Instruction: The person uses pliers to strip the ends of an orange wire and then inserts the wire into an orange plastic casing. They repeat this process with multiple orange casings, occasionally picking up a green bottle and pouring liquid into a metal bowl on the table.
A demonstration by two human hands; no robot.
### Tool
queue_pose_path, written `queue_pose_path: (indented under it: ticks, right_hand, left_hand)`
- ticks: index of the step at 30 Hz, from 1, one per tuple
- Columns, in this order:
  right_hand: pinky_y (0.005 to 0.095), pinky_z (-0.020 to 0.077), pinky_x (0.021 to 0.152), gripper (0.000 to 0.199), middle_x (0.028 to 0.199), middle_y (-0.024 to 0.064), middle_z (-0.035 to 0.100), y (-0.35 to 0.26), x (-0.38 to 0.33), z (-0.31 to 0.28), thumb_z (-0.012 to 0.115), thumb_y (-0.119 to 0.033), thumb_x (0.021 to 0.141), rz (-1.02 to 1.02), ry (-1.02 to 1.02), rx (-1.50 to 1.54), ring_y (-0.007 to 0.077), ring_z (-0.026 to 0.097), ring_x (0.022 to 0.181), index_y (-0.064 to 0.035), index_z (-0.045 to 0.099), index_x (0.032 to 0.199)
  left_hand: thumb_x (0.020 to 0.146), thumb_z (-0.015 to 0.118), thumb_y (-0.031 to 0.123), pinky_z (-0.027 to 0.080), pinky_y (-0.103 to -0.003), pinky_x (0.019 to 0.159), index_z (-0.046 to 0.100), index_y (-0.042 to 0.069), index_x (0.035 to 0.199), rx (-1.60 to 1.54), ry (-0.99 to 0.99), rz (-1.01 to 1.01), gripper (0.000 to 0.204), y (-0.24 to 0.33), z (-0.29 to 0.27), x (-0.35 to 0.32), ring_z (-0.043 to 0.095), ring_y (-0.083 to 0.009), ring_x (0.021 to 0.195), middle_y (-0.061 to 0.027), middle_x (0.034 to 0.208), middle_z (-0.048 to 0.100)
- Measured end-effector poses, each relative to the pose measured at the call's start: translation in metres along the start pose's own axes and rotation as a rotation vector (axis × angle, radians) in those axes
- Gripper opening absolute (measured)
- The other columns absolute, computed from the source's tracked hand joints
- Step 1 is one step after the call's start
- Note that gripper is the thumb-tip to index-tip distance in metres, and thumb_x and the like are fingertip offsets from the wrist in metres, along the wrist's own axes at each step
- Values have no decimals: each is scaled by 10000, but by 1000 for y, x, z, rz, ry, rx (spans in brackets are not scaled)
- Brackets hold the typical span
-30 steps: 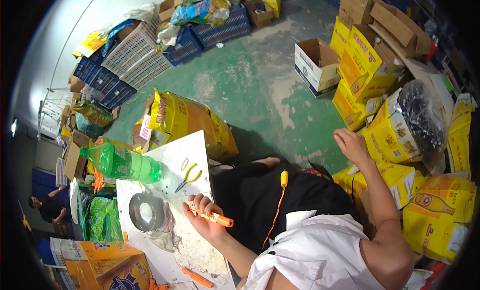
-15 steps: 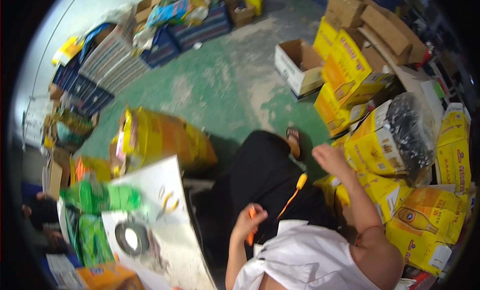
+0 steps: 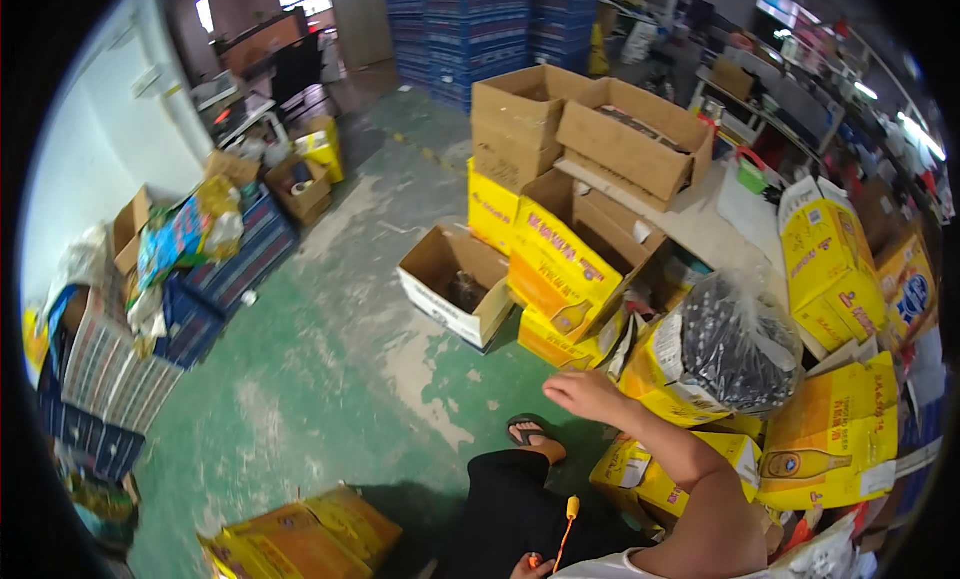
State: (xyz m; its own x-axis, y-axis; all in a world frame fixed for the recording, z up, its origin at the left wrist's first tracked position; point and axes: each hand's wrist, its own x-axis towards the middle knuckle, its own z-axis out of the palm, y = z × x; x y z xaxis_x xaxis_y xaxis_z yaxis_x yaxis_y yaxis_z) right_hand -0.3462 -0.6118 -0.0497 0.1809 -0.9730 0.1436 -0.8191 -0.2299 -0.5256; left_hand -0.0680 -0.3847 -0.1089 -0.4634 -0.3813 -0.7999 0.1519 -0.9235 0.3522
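At the lower edge my left hand [image 3: 528,568] is closed round a small orange object [image 3: 536,560], mostly hidden by the fingers and the frame edge. Beside it a thin orange cord [image 3: 564,537] ends in a yellow-orange tip [image 3: 573,507], against my black-clothed lap. My right hand [image 3: 582,393] is stretched forward above the floor with its fingers curled; what it holds, if anything, is hidden. Closest to that hand is a yellow carton [image 3: 655,374] with a clear plastic bag [image 3: 740,344] of dark small pieces on top.
An open white-and-brown box [image 3: 455,324] stands on the green floor ahead. Yellow cartons [image 3: 565,269] and open brown boxes [image 3: 635,144] are stacked at the right. Another yellow carton [image 3: 300,539] sits at lower left. Blue crates [image 3: 475,39] rise at the back.
My view has swung up and to the right, so the white table and green bottles at the left are out of sight. My left hand now shows only at the lower edge.
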Motion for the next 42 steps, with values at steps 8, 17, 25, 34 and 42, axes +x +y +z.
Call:
queue_pose_path:
  ticks: [8, 17, 25, 34, 42]
  right_hand:
    - [253, 440, 571, 152, 685, 68, 607, 103, 1, -212, 598, -172, 870, 485, 570, -51, 92, 533, 595, -31, 630, 918]
    - [318, 441, 605, 273, 692, 137, 594, 478, 42, -405, 536, -274, 897, 625, 1043, -333, 229, 583, 637, -22, 630, 947]
    - [393, 474, 760, 305, 922, 200, 648, 702, 49, -475, 529, -270, 885, 875, 847, -605, 344, 623, 884, -7, 636, 994]
    - [440, 386, 959, 392, 1137, 177, 595, 784, 82, -500, 490, -383, 883, 926, 541, -620, 361, 533, 1091, -68, 645, 1058]
    - [598, 244, 1021, 493, 1310, 133, 489, 831, 94, -506, 385, -455, 897, 1303, 343, -539, 327, 449, 1216, -92, 585, 1164]
  left_hand:
    - [894, 549, 227, 397, -274, 620, 497, 97, 812, 276, -152, -188, 162, 89, 92, 41, 442, -83, 660, -2, 726, 489]
    - [892, 558, 226, 400, -268, 622, 505, 96, 821, 351, 16, -129, 157, 203, 230, 213, 448, -81, 665, 1, 729, 496]
    - [890, 567, 226, 403, -264, 624, 512, 95, 830, 366, 145, -139, 154, 258, 353, 304, 454, -78, 670, 4, 732, 502]
    - [888, 576, 225, 406, -259, 627, 520, 93, 839, 362, 179, -130, 151, 282, 414, 341, 460, -75, 675, 8, 735, 508]
    - [886, 585, 225, 409, -254, 629, 528, 92, 848, 375, 203, -151, 149, 295, 424, 351, 465, -73, 680, 11, 738, 515]
